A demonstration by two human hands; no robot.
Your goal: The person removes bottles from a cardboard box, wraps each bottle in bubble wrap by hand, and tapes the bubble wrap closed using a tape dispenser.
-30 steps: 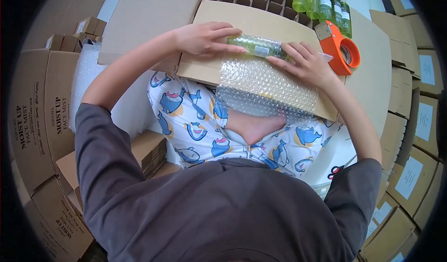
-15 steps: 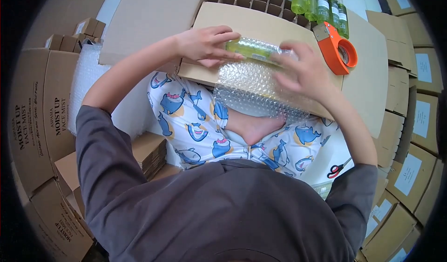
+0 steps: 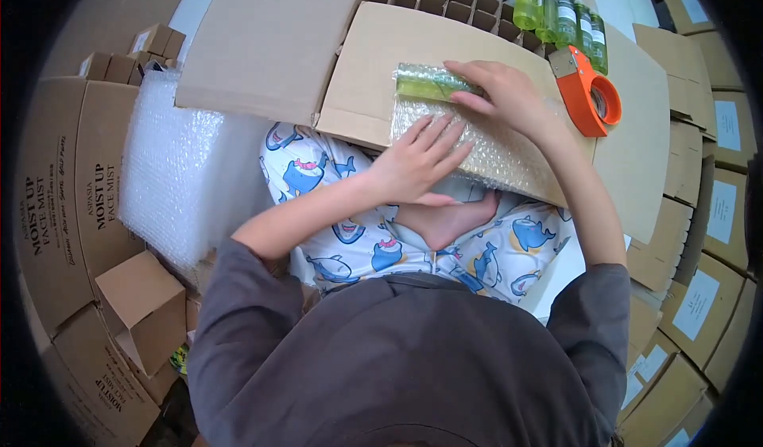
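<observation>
**Green bottle [image 3: 433, 89] lies wrapped along the far edge of a bubble-wrap sheet [image 3: 509, 157]**

The bottle lies on its side upon a cardboard panel [image 3: 366, 65] in front of the person, with clear wrap over it. The right hand [image 3: 509, 93] holds its right end, fingers across the far side and thumb on the near side. The left hand [image 3: 425, 157] rests palm down on the sheet, just nearer the body than the bottle — its fingers loosely spread, gripping nothing. How hard it presses, I cannot tell. The rest of the sheet reaches the panel's near edge.

To the right of the right hand sits an orange tape dispenser [image 3: 576, 101]. Beyond the panel is a divided carton [image 3: 457, 6] with bottle tops in some compartments — beside it, a row of green bottles [image 3: 566, 18]. At the person's left is a large mass of bubble wrap [image 3: 171, 169], near printed cartons [image 3: 52, 153]. More cartons [image 3: 699, 304] line the right side.
</observation>
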